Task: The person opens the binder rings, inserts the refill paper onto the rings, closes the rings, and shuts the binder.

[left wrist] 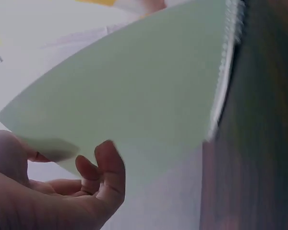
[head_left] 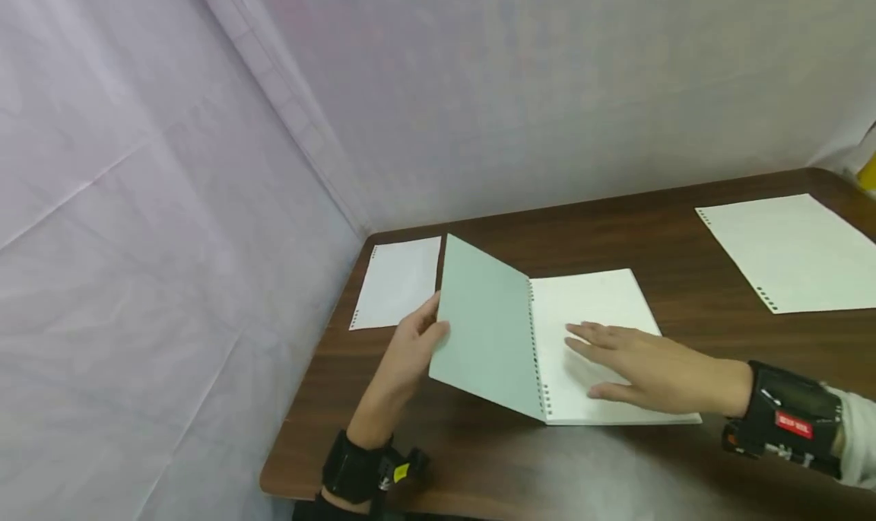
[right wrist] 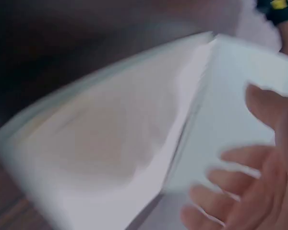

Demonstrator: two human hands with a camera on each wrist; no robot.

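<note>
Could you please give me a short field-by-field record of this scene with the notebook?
Left hand: holds the green cover by its outer edge, lifted.
Right hand: lies flat on the notebook's white page.
Binding: punched holes along the spine.
Loose sheets: one by the wall, one far right.
Surface: dark wooden table.

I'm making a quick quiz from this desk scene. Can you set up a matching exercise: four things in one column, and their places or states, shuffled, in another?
Things:
1. pale green notebook cover
2. left hand
3. right hand
4. large loose punched white sheet

Places or states:
A. lies flat on the open white page
B. lies alone at the far right of the dark wooden table
C. raised at a slant from the spiral binding
D. holds the free edge of the cover

Pairs: 1-C, 2-D, 3-A, 4-B
</note>
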